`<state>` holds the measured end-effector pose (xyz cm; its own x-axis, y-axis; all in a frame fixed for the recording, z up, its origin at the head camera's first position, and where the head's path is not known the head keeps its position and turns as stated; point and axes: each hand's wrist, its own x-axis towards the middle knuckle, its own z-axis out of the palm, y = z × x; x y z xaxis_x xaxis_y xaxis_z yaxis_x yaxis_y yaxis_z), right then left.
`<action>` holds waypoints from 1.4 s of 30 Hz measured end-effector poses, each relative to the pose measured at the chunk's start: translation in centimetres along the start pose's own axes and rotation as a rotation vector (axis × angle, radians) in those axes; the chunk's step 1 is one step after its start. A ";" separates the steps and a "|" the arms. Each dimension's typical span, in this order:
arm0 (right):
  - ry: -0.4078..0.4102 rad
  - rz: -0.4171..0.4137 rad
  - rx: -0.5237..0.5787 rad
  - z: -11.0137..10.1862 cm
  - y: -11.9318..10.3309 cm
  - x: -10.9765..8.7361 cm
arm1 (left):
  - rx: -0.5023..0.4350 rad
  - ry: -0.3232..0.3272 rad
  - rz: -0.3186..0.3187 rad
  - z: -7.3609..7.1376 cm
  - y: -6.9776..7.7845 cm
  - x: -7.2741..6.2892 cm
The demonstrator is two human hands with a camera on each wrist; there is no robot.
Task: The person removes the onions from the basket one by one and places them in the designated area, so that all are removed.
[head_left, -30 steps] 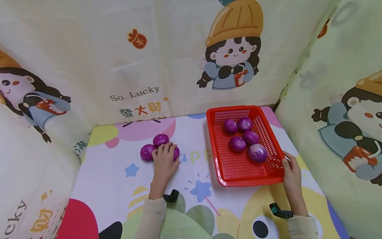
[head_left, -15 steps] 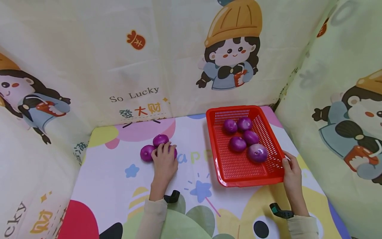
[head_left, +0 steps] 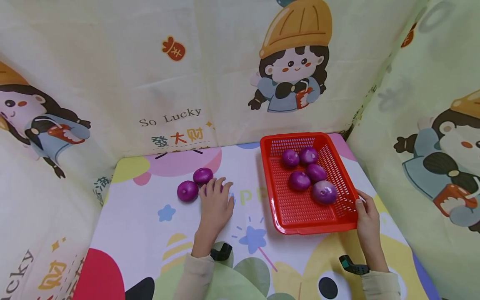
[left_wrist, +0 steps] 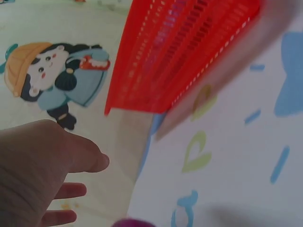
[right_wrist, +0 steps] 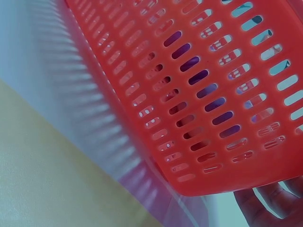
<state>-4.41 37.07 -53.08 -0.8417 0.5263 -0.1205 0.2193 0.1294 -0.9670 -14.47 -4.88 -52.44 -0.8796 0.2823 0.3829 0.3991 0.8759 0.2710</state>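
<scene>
Two purple onions (head_left: 187,191) lie on the printed tabletop at left in the head view. A third is largely hidden under my left hand (head_left: 216,208), whose spread fingers reach over it, with bits of purple between them. In the left wrist view, the thumb and fingers (left_wrist: 87,158) are extended and apart; the top of an onion (left_wrist: 134,223) shows at the lower edge. My right hand (head_left: 367,216) grips the near right corner of a red plastic basket (head_left: 275,208), thumb at the rim. Several onions (head_left: 324,192) sit inside.
The basket's slotted wall (right_wrist: 156,94) fills most of the right wrist view. A printed fabric wall (head_left: 225,83) rises behind the table, and others stand at the left and right sides. A black wrist camera (head_left: 222,252) is strapped on each wrist.
My left hand has shifted right from the onion cluster, and its fingers have spread apart. The two left onions have stayed in place, as have the basket and my right hand.
</scene>
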 end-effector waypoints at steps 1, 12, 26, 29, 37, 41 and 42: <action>0.000 -0.002 0.009 0.0 0.0 0.0 | -0.009 0.006 0.020 0.0 0.3 0.0; -0.014 -0.014 0.016 0.2 -0.2 0.2 | -0.129 -0.043 0.138 -0.5 4.7 0.8; -0.022 -0.014 -0.004 0.0 -0.1 0.0 | -0.898 -0.372 0.001 -1.7 10.4 3.4; -0.018 -0.015 0.002 -0.1 -0.1 0.0 | -1.036 -0.423 -0.073 -1.2 11.2 4.1; -0.021 -0.008 0.014 -0.1 0.1 0.0 | -1.259 -0.616 -0.269 -0.4 12.7 5.9; -0.024 -0.005 0.007 -0.2 0.1 0.1 | -1.273 -0.663 -0.375 0.0 13.5 7.2; -0.022 -0.006 0.005 -0.2 0.1 0.1 | -1.282 -0.662 -0.398 0.2 13.8 7.5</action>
<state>-4.33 37.33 -53.18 -0.8535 0.5071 -0.1198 0.2118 0.1277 -0.9689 -15.61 9.38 -45.96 -0.7975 0.5426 -0.2637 -0.2465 0.1059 0.9633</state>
